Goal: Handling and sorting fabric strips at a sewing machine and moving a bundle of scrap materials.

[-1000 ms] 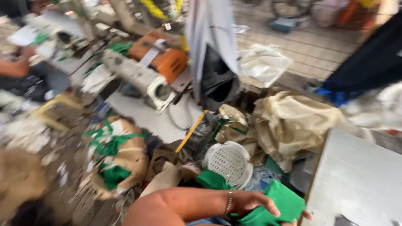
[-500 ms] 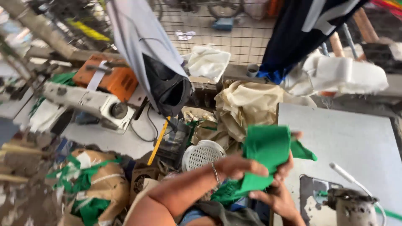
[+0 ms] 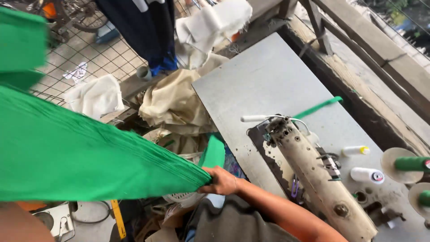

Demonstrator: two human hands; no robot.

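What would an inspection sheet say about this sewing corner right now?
Surface: grey metal table, worn and spotted.
Job's things: green fabric pulled taut; old sewing machine.
Clutter: thread spools, beige cloth heap, white rags.
Grippers: right hand grips the fabric's gathered end; left hand unclear at the frame corner.
Cables: black cord by the floor.
Surroundings: wire mesh, hanging dark garments.

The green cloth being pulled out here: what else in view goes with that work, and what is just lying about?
In use:
green cloth
right hand, gripping its bunched end
sewing machine on the grey table
green strip
thread spools

Lying about:
beige fabric heap
white rag
dark hanging garment
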